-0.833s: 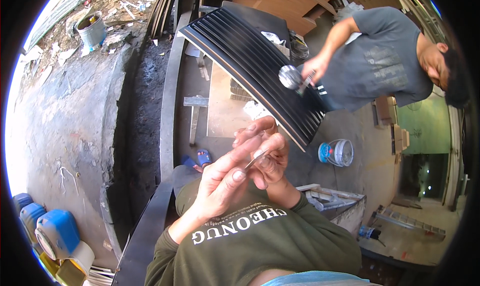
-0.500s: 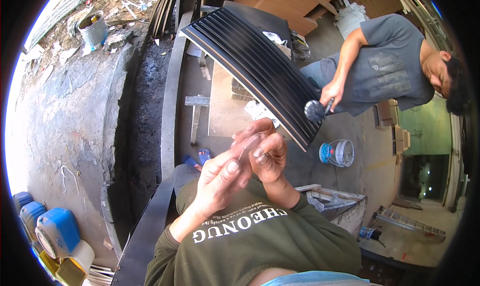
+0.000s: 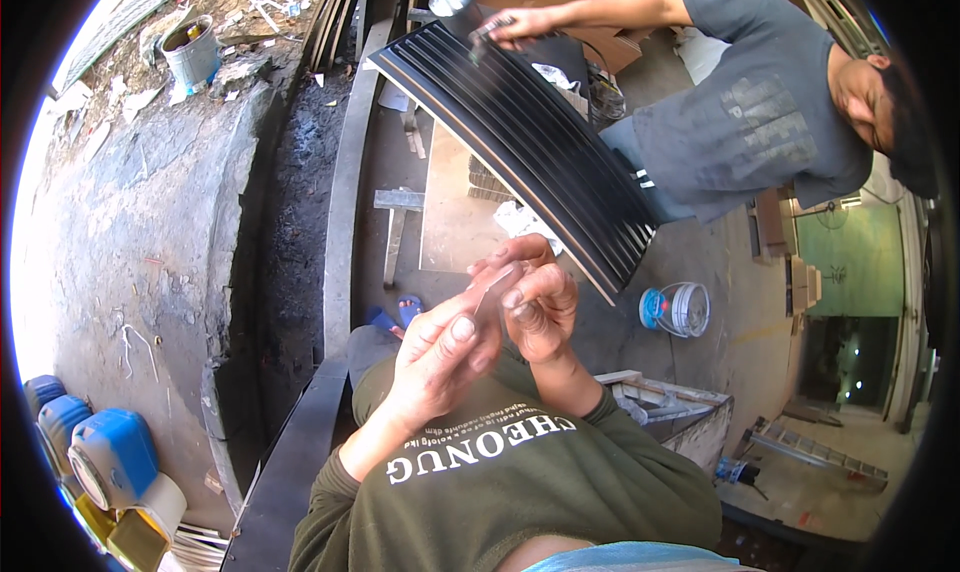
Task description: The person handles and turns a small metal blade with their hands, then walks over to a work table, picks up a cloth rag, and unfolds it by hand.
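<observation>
Left hand [image 3: 435,357] and right hand [image 3: 540,307] meet at frame centre, fingers of both pinching a small flat grey strip [image 3: 492,290] between thumb and fingertips; strip stands nearly upright, touching both hands. At one o'clock from the hands, a black ribbed panel [image 3: 520,142] slants across; another person's hand [image 3: 520,24] at twelve o'clock rests on its upper end. Clear plastic bucket [image 3: 680,309] at three o'clock; blue jugs [image 3: 105,457] at eight.

Ribbed panel [image 3: 530,122] upper centre: glossy black, smooth grooves. Small strip [image 3: 492,294] at centre: dull grey, metal-looking. Sweatshirt [image 3: 520,482] lower centre: matt olive cloth. Wall [image 3: 140,242] at left: rough concrete. Bucket [image 3: 678,309] at right: clear plastic.
</observation>
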Demonstrator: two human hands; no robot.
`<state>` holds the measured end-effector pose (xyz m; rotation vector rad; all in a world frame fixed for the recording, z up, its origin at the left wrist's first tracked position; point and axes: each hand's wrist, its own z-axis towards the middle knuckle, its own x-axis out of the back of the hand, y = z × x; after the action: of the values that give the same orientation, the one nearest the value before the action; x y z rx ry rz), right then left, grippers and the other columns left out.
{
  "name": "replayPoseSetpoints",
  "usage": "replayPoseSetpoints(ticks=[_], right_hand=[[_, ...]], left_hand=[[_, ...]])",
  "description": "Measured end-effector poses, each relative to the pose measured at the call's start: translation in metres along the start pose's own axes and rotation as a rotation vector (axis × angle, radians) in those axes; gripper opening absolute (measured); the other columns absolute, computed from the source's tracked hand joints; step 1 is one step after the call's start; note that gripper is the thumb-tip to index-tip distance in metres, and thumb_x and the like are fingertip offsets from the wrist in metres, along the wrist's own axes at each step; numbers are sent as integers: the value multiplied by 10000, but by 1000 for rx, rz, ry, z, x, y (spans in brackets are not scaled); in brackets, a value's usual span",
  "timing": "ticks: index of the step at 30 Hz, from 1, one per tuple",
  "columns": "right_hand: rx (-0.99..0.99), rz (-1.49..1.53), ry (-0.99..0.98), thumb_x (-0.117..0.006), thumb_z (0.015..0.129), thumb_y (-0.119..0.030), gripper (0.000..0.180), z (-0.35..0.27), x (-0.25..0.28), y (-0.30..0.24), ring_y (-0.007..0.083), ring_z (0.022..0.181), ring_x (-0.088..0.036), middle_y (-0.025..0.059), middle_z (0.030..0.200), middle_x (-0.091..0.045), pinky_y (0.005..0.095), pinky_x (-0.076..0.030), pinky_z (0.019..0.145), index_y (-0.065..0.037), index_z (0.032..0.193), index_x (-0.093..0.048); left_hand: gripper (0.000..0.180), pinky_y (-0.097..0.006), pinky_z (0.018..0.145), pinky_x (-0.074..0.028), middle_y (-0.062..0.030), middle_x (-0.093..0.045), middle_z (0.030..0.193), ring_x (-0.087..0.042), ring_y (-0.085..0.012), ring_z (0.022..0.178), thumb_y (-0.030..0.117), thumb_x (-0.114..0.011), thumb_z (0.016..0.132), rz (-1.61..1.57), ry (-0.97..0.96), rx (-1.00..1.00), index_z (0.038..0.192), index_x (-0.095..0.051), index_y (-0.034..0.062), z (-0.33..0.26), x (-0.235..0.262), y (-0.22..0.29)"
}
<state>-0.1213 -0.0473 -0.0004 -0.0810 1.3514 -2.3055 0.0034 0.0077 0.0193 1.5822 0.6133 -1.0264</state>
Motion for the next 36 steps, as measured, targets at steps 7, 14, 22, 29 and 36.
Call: replayPoseSetpoints(ticks=[7, 14, 22, 29, 36], right_hand=[[49, -201, -32, -618, 823, -169, 153, 12, 2, -13, 229, 922, -576, 199, 1051, -514, 313, -489, 744, -18, 832, -593], [-1, -97, -38, -629, 812, -164, 160, 16, 2, -5, 238, 941, -582, 193, 1032, -541, 313, -491, 759, -8, 830, -599], [5, -298, -91, -647, 794, -159, 145, 26, 7, -16, 247, 926, -597, 171, 1024, -556, 315, -508, 723, -21, 818, -610], [-12, -274, -119, -646, 793, -142, 131, 24, 8, -21, 241, 925, -589, 172, 1029, -551, 307, -504, 742, -20, 819, -607], [-53, 31, -74, -629, 809, -139, 139, 13, 4, -10, 221, 946, -567, 184, 1057, -520, 306, -467, 807, -6, 826, -592]], left_hand=[[549, -185, 534, -304, 20, -473, 722, -349, -58, 564, 296, -468, 907, 157, -69, -141, 1322, -328, -35, 1, 2, 2], [562, -177, 517, -282, 23, -415, 681, -347, -52, 563, 310, -476, 901, -118, -66, 6, 1324, -328, -29, 3, 13, 5], [525, -182, 520, -308, 12, -455, 767, -375, -53, 587, 273, -456, 914, 247, -39, -190, 1328, -325, -24, 6, 4, 5], [513, -178, 508, -281, 31, -434, 693, -354, -42, 567, 274, -457, 916, 222, -67, -161, 1318, -345, -24, 4, 7, 3], [598, -183, 442, -240, 20, -389, 577, -307, -40, 483, 370, -504, 878, 92, 3, -92, 1280, -380, -55, 3, 5, 2]])
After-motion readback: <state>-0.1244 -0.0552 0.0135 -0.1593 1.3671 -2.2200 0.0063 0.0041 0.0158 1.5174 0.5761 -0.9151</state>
